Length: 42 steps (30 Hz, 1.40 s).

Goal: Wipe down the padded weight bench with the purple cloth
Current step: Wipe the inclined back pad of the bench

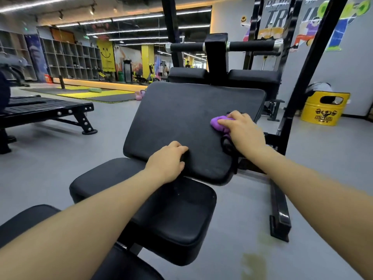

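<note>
Head view, closest in: two bare forearms reach out from the bottom edge, one on each side. Below them sit two small black pads, the near pad (24, 221) at lower left and the seat pad (177, 215) just beyond it. Past the seat pad rises the one big tilted back pad of the weight bench (181, 118), black and matte.

The left hand (168, 160) is planted on the lower edge of that back pad, right where it meets the seat pad, fingers (179, 148) curled over the padding and gripping the edge. The right hand (241, 128) is further up, near the back pad's right edge, pressing down on the purple cloth (217, 123). There is one cloth, bunched into a wad, with the fingers curled over it so that only its left part shows beyond the fingertips. The cloth lies flat against the padding, well apart from the left hand.

Behind the back pad stand two smaller black cushions (188, 75) side by side, and above them a horizontal bar with two foam rollers (250, 46). To the right, one yellow drum bin (323, 110) stands on the grey floor (60, 158). To the left, one flat black platform (46, 110) sits low, with two pink kettlebells (140, 94) beyond it near the yellow-and-black mats.
</note>
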{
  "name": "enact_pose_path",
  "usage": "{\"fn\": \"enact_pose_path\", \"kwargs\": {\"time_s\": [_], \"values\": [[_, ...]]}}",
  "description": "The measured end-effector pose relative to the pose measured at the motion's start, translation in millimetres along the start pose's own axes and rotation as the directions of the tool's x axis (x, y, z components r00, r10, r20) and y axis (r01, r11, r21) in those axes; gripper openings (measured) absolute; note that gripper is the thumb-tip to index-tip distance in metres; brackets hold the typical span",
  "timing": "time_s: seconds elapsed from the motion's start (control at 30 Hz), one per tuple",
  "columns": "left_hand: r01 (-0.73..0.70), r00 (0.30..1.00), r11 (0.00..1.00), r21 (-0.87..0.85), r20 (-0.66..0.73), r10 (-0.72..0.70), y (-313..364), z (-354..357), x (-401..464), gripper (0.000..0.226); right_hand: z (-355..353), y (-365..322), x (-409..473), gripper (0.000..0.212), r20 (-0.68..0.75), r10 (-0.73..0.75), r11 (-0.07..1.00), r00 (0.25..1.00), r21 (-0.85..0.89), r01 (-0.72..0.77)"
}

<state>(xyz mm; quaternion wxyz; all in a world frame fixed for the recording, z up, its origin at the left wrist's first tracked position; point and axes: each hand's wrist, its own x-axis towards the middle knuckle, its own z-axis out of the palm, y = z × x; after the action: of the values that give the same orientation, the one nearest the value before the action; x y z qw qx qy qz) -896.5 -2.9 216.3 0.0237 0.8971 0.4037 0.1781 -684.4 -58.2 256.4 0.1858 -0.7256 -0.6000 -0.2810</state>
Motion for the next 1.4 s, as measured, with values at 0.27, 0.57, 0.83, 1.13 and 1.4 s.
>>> {"fn": "enact_pose_path", "kwargs": {"time_s": [0.27,0.57,0.83,1.13,1.4], "values": [[-0.052,0.998,0.999,-0.001,0.026,0.052,16.9,1.7,3.0,0.047,3.8,-18.9,-75.4,0.032,0.029,-0.323,0.946,0.946,0.015,0.323],[-0.029,1.0,0.999,0.033,0.008,0.028,21.9,0.8,3.4,0.045,2.0,-11.8,-44.9,0.025,-0.044,-0.072,0.996,0.996,0.042,0.073],[0.011,1.0,1.0,0.027,0.0,-0.011,28.3,6.7,1.3,0.044,-9.8,22.8,-29.6,0.034,-0.01,-0.059,0.991,0.998,0.12,0.06],[0.029,0.999,0.994,0.101,-0.018,-0.028,62.0,-3.4,16.0,0.04,10.9,21.6,-92.0,0.034,-0.093,-0.063,0.877,0.994,0.47,0.1],[-0.01,0.99,0.998,0.055,-0.141,0.018,127.3,-15.7,56.8,0.042,-10.1,87.1,-78.3,0.038,0.028,0.34,0.657,0.94,0.708,-0.259]]}}
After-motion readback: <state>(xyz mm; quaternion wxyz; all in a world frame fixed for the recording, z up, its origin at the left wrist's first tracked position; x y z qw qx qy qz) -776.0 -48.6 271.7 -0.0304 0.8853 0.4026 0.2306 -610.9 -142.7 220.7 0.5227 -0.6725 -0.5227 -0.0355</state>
